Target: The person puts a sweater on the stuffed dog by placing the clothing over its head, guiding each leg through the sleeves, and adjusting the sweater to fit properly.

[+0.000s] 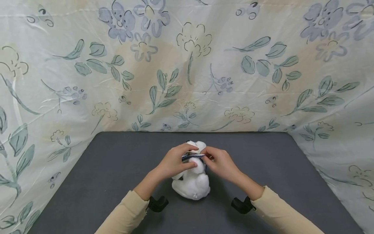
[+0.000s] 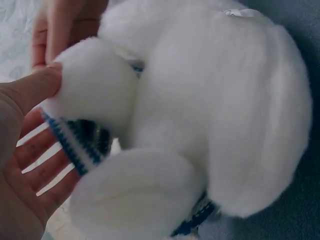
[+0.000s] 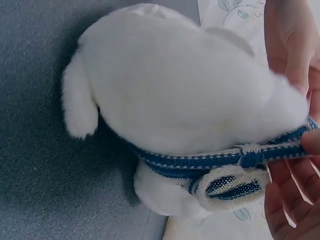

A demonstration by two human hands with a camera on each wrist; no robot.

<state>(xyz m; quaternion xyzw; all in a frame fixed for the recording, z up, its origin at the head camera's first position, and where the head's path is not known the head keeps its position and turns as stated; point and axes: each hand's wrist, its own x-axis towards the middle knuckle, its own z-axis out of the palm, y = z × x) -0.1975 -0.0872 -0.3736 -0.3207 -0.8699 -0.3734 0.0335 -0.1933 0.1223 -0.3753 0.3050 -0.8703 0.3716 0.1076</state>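
A white plush toy (image 1: 190,187) is on the dark table, between both hands. Around it runs a blue-and-white knitted band (image 3: 200,161), with a small cream-edged knitted piece (image 3: 232,189) hanging beside it. The left hand (image 1: 173,161) holds the toy from the left; in the left wrist view its thumb presses a rounded white part and the other fingers spread behind, near the band. With thumb and fingers, the right hand (image 1: 222,162) pinches the band at the toy's right side. Much of the toy's upper part is hidden by the hands.
The dark grey table (image 1: 131,152) has rounded far corners. Behind it and along its sides hangs a floral cloth (image 1: 204,65). Black wrist devices (image 1: 157,204) sit below both forearms, near the sleeve cuffs.
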